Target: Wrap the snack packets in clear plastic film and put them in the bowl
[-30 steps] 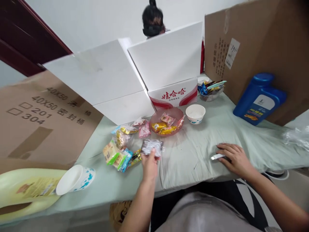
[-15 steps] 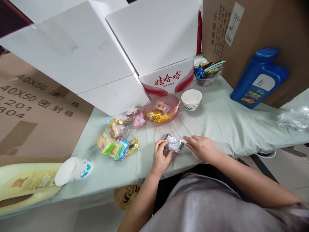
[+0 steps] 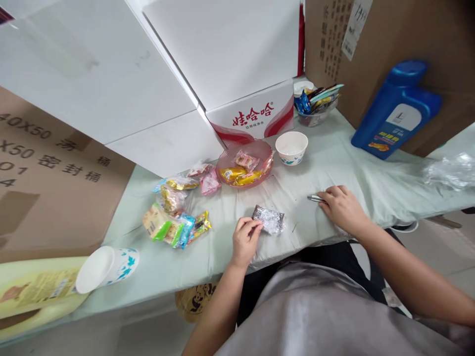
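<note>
- At the left hand [image 3: 246, 242], in the head view: nearly closed, pinching the near-left corner of a silver and dark packet [image 3: 268, 219] between thumb and fingertips.
- Between both hands, closer to the left: most of that packet, wrinkled and shiny; resting on the cloth-covered table [image 3: 211, 257] or just above it, cannot tell which.
- At the right hand [image 3: 343, 210]: curled around a thin silver tool [image 3: 314, 198], pointing toward the left hand, well apart from the packet.
- Beyond the left hand: a pink dish [image 3: 227, 155], with gold-wrapped snacks [image 3: 233, 173] inside.
- Beyond the gap between the hands: a white paper cup [image 3: 291, 157], upright, just beside the dish.
- To the left of the left hand: a loose heap of wrapped snacks [image 3: 172, 198]; farther left, a tipped paper cup [image 3: 124, 267] touching a pale yellow jug [image 3: 44, 282].
- Beyond the right hand, off to the right: a blue bottle [image 3: 397, 113], tilted.
</note>
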